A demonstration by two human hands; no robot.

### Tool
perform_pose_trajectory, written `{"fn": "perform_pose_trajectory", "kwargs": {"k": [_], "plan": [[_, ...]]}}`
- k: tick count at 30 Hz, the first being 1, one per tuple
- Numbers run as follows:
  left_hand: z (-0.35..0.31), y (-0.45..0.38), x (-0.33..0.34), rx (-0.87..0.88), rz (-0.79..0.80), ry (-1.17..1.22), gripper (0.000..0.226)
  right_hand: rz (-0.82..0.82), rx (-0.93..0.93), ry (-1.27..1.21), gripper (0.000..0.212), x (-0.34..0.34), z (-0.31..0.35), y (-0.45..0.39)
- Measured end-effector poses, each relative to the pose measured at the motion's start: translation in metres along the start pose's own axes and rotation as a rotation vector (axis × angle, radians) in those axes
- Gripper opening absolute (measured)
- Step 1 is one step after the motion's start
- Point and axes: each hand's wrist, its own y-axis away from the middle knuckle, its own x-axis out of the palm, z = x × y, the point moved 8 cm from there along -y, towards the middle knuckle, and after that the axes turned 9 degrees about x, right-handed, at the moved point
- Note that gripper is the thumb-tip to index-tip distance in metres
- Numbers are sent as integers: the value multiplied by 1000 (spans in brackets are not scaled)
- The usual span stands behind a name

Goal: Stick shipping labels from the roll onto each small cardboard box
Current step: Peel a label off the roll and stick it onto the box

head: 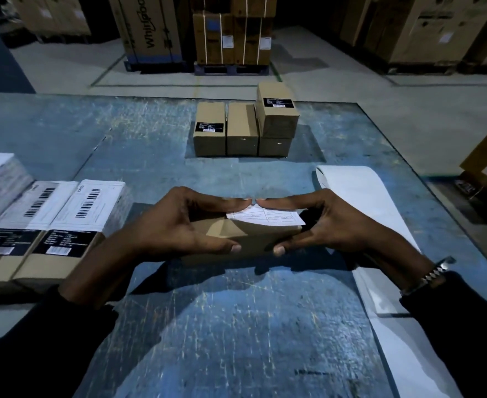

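Both hands meet over the middle of the worn blue table [236, 326], clamped on one small cardboard box [245, 239] from opposite ends. On the left hand [179, 225] the thumb lies along the box's near edge and the fingers reach over the top; the right hand [331, 222] mirrors it, so the fingertips nearly touch at the far edge. Between them a white shipping label [268, 218] lies on the box top under the fingers, its left corner still lifted off the cardboard.

I judge the box light and stiff, easily steadied by its ends as it is now. The label is thin and floppy, and would likely crease if pressed unevenly, so smoothing outward from the stuck part seems wise. It is plain brown and oblong; the label carries faint printed lines too small to read.

Beyond the right hand runs a long white liner strip [360, 196] from the roll. Beside the left hand lie labelled boxes [64, 225] in a row. Well beyond the fingertips stands a small cluster of brown boxes [245, 130], two showing black labels.
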Motion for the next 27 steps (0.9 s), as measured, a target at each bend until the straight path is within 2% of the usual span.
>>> {"fn": "perform_pose_trajectory", "kwargs": {"k": [14,22,27], "plan": [[-15,6,5,147,51,-158,60,18,-36,17,71,1,-6,-4],[-11,9,3,163,-3,-222,55,46,-70,-2,54,9,-1,1],[-21,13,6,285,-37,-380,44,69,-68,-13,50,12,-1,2]]}}
